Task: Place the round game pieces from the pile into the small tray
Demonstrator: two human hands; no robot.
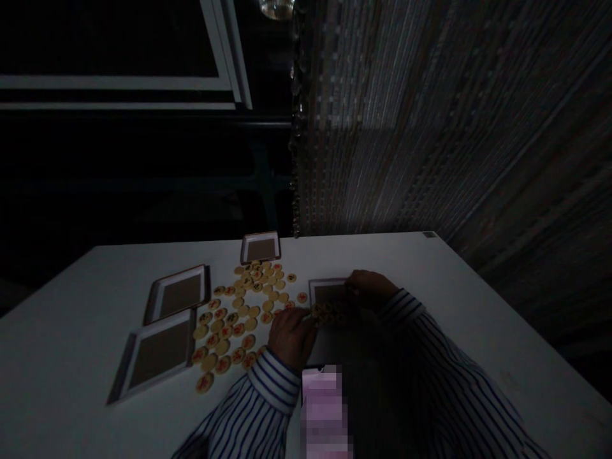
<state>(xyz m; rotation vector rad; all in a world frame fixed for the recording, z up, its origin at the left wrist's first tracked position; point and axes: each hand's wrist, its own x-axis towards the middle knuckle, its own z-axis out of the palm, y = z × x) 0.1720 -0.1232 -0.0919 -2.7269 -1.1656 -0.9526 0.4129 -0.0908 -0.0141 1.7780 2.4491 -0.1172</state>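
Many round wooden game discs [241,312] with red or black characters lie scattered on a white table [86,331]. My left hand [292,335] rests knuckles up at the right edge of the pile, its fingertips pinching a small cluster of discs [327,312]. My right hand [370,285] curls over the far right corner of a small square tray [327,292], gripping its rim. Both arms wear blue and white striped sleeves. The scene is very dim.
Three more square trays with pale rims lie on the table: one at the back [261,247], two on the left [182,293] [157,354]. A beaded curtain [430,115] hangs behind the table. A blurred pink patch [325,411] sits near my chest.
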